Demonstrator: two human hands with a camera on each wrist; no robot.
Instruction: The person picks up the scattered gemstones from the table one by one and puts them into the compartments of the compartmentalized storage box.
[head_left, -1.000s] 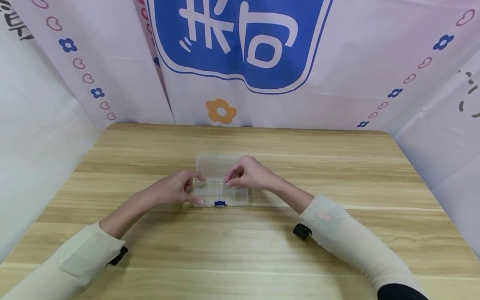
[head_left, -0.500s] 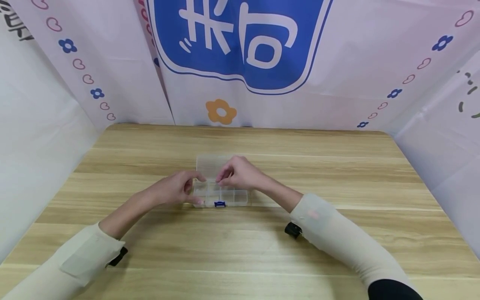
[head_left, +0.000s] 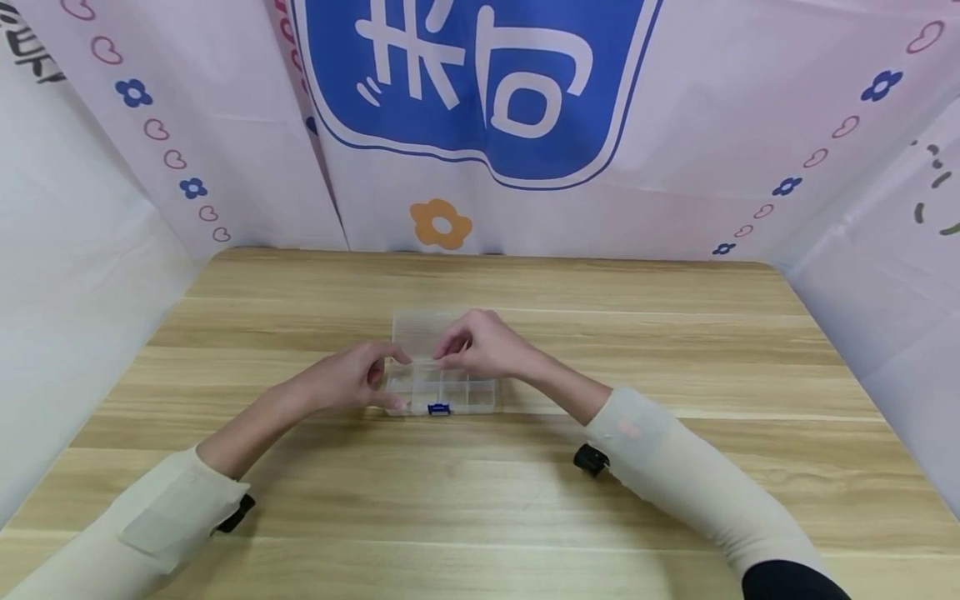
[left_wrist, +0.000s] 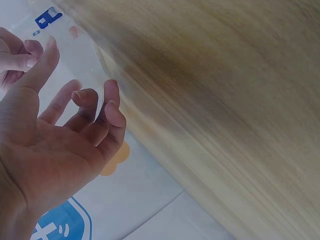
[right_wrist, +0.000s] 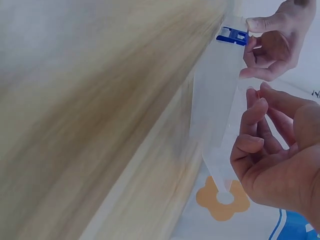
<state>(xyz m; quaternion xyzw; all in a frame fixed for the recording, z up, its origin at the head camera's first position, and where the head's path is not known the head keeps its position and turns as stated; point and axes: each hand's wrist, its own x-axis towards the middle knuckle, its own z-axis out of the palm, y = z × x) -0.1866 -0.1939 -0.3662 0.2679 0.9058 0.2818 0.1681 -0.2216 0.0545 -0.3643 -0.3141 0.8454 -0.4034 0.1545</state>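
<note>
A clear plastic compartment box [head_left: 480, 397] lies on the wooden table, its lid [head_left: 414, 329] raised open at the far side. At the front edge sits a blue latch [head_left: 438, 409]. My left hand [head_left: 341, 379] holds the box's left end, thumb at the front and forefinger at the back. My right hand [head_left: 487, 346] is over the back row of compartments, thumb and forefinger tips together. In the right wrist view a small reddish thing [right_wrist: 258, 93] shows between those fingertips; its kind cannot be made out. The right hand covers part of the lid.
The wooden table [head_left: 480, 500] extends around the box on all sides. Behind it hangs a white printed cloth [head_left: 637, 221] with a blue sign and an orange flower [head_left: 441, 223]. White cloth also hangs on both sides.
My right hand has moved slightly left along the back row of the box, then stayed nearly still over the last half second. The left hand has kept its place.
</note>
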